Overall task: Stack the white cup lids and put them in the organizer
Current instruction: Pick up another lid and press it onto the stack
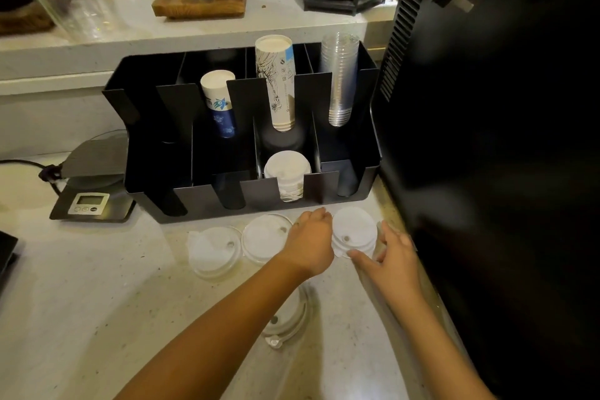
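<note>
Head view: both hands' grips, left hand [310,242] and right hand [391,258], pinch a round, smooth white plastic lid [354,232].

No legible text (cup print blurred)

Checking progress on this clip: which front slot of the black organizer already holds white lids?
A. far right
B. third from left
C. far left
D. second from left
B: the stack of white lids sits in the organizer's third front slot from the left; the other front slots show none.
</note>
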